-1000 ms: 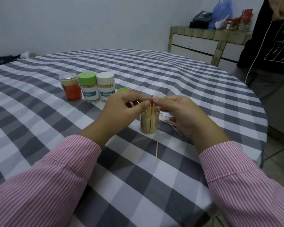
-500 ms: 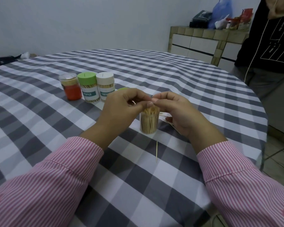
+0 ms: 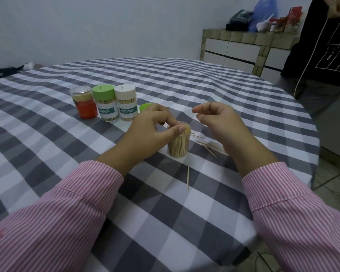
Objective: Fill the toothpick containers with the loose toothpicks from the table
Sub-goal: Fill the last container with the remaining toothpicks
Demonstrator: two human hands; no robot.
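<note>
A big round table [image 3: 165,79] fills most of the view, covered in a grey and white checked cloth. At about 2 o'clock stands a person in a black top [image 3: 322,48], beside a tiled counter [image 3: 243,38] with bags and boxes on it.

Two arms in pink striped sleeves reach in from 7 o'clock and 5 o'clock. The left hand [image 3: 147,132] sits near the middle. Its thumb and fingers curl over the rim of the open clear container [image 3: 178,143] and touch the tips of the sticks. This container stands upright and is packed full of toothpicks. It is at 3 o'clock from the left hand and at 8 o'clock from the right hand.

The right hand [image 3: 220,122] is lifted up, apart from the container. Its fingers are loosely bent, and its thumb and first finger are close together. I cannot tell if they pinch anything.

A small pile of loose toothpicks [image 3: 206,144] lies on the cloth under the right hand. A single toothpick [image 3: 188,178] lies alone at 6 o'clock from the open container.

At 10 o'clock from the left hand, three closed jars stand in a row, close together. The orange jar [image 3: 84,105] has a clear lid. The green-lid container [image 3: 105,105] and the white-lid container [image 3: 127,104] both show toothpicks inside. A loose green lid [image 3: 144,107] peeks out just behind the left hand.
</note>
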